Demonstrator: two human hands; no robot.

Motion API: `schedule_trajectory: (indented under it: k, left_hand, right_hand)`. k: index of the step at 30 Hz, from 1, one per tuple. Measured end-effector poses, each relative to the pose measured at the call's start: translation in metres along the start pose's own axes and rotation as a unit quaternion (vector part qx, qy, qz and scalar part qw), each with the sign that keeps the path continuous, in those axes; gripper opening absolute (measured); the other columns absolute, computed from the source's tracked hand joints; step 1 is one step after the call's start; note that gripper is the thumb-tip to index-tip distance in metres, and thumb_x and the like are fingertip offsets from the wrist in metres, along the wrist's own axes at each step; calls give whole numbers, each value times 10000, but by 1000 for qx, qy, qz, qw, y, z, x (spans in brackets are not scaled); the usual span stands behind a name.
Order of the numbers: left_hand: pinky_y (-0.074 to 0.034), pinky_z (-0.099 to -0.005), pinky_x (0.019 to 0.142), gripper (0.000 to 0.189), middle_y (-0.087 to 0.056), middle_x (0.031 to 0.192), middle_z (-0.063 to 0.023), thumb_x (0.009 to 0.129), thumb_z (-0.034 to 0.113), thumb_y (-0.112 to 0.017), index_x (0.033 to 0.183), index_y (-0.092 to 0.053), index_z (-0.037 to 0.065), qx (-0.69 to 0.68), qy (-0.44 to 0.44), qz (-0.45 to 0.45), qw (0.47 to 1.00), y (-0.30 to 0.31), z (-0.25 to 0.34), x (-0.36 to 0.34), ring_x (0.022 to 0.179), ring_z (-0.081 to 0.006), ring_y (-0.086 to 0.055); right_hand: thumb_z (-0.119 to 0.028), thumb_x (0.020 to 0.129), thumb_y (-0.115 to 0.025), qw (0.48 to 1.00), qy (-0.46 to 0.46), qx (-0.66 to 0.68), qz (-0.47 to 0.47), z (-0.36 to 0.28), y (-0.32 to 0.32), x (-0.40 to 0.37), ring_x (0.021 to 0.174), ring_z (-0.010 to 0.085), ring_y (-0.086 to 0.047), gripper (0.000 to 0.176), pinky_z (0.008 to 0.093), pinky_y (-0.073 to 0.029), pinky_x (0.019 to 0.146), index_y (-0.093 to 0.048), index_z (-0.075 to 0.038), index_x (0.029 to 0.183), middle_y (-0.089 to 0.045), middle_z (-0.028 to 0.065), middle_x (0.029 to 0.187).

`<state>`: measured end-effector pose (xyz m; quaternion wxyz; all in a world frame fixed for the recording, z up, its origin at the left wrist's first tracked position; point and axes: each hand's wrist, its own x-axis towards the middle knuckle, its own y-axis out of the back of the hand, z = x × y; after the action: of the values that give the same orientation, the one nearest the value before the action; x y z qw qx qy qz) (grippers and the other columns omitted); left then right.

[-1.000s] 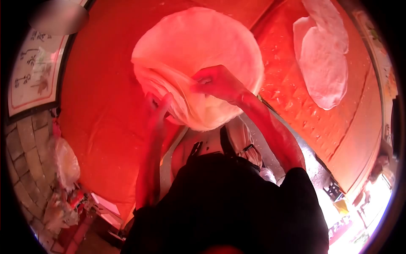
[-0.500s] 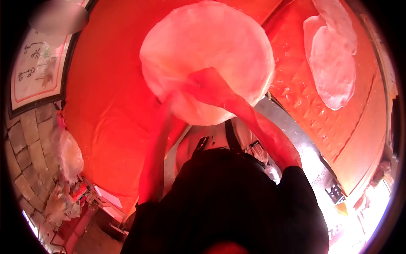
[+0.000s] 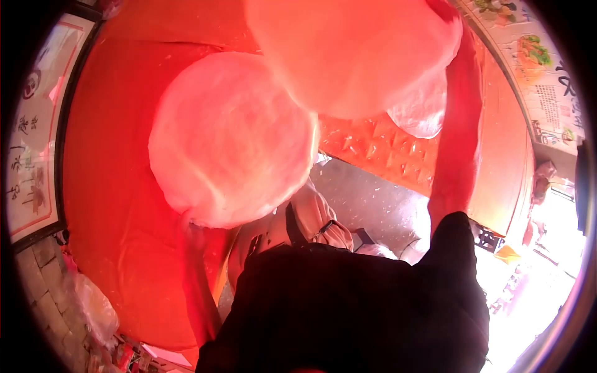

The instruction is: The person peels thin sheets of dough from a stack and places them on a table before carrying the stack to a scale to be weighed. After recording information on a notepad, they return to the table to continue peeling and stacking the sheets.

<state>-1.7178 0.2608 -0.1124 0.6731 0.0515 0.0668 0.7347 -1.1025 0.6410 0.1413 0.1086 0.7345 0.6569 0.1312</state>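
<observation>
A large round pale sheet (image 3: 348, 56), which looks like rolled-out dough, is held up at the top of the view. My right hand (image 3: 446, 11) grips its upper right edge, fingers mostly hidden by the sheet. On the orange-red table lies a second round pale sheet (image 3: 233, 137), smooth and slightly creased near its lower edge. My left hand (image 3: 191, 225) is at that lower edge, smeared and partly covered, so its fingers do not show clearly. Behind the raised sheet, part of another pale piece (image 3: 426, 109) shows on the right-hand surface.
The table (image 3: 112, 168) has an orange-red cover. To the right is an orange surface (image 3: 373, 140) with raised bumps and white flecks, across a gap showing grey floor (image 3: 360, 186). A framed panel (image 3: 37, 137) stands at left, a picture poster (image 3: 541, 74) at right. A plastic bag (image 3: 96, 308) hangs lower left.
My right arm has swung up and right, and a round sheet is now raised there, covering much of the oval pieces. My left hand has stayed low at the left. The view has shifted right.
</observation>
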Motion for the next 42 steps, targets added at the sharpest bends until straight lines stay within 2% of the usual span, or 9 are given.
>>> schedule_trajectory:
  k: [5, 6, 8, 11, 14, 19, 31, 36, 42]
  left_hand:
    - [-462, -293, 790, 250, -551, 1051, -31, 954, 116, -550, 1184, -499, 33, -170, 67, 17, 983, -25, 69, 22, 932, -131, -536]
    - [-462, -292, 790, 266, -551, 1057, -29, 950, 103, -551, 1201, -494, 36, -212, 79, 23, 974, -34, 87, 29, 935, -128, -536]
    - [-462, -290, 790, 302, -551, 1069, -25, 942, 78, -553, 1234, -482, 43, -279, 89, 28, 956, -54, 123, 49, 941, -123, -536]
    - [-461, -288, 790, 364, -551, 1087, -19, 931, 41, -555, 1284, -466, 54, -322, 78, 27, 943, -79, 163, 76, 951, -115, -536]
    - [-463, -282, 808, 367, -559, 1105, -20, 922, 29, -563, 1279, -482, 54, -273, 111, 47, 955, -78, 167, 90, 972, -110, -540]
    - [-474, -284, 807, 293, -601, 1092, -38, 890, 51, -620, 1175, -554, 34, -264, 188, 107, 940, -94, 198, 93, 975, -132, -577]
    - [-474, -287, 794, 228, -610, 994, -16, 937, 124, -597, 1140, -556, 27, -286, 210, 139, 924, -87, 180, 80, 913, -116, -585]
    - [-439, -266, 851, 331, -586, 1093, -24, 936, 141, -608, 1233, -529, 18, -257, 179, 167, 935, -97, 188, 82, 1005, -120, -537]
    - [-423, -296, 957, 461, -544, 1264, -31, 933, 205, -610, 1343, -494, 31, -158, 204, 112, 960, -2, -35, 20, 1114, -131, -518]
  right_hand:
    - [-288, 796, -772, 931, -81, -287, 210, 64, 60, -3, 741, 163, -677, 404, 278, -532, 699, -677, 3, 1060, -712, 147, 855]
    - [-231, 782, -784, 870, 46, -418, 256, 93, 52, -6, 696, 138, -675, 399, 251, -528, 653, -661, 6, 1079, -715, 147, 835]
    - [-87, 846, -697, 977, 94, -150, 115, 44, -47, -74, 816, 126, -657, 307, 262, -525, 738, -630, 20, 1126, -698, 87, 875]
    - [4, 854, -649, 964, 8, 146, -224, 16, -184, -140, 880, 127, -657, 343, 275, -538, 814, -600, -6, 1193, -691, 80, 998]
    - [-237, 764, -784, 911, -59, 4, -407, -49, -272, -194, 916, 165, -657, 534, 303, -532, 830, -602, -10, 1212, -679, 130, 1028]
    - [-93, 807, -694, 891, -201, 136, -385, -28, -291, -197, 761, 113, -616, 312, 267, -511, 671, -657, 31, 1091, -661, 83, 839]
    - [-102, 797, -661, 973, 57, 15, -223, -14, -328, -226, 674, 317, -679, 118, 351, -524, 601, -654, -7, 866, -665, 197, 737]
    - [-137, 816, -623, 954, 145, -123, -233, -17, -329, -238, 708, 351, -652, 350, 424, -510, 614, -591, -24, 1146, -651, 211, 773]
    - [-52, 710, -551, 927, 179, -219, -247, 0, -334, -253, 613, 364, -622, 484, 469, -474, 535, -544, 8, 1190, -629, 205, 764]
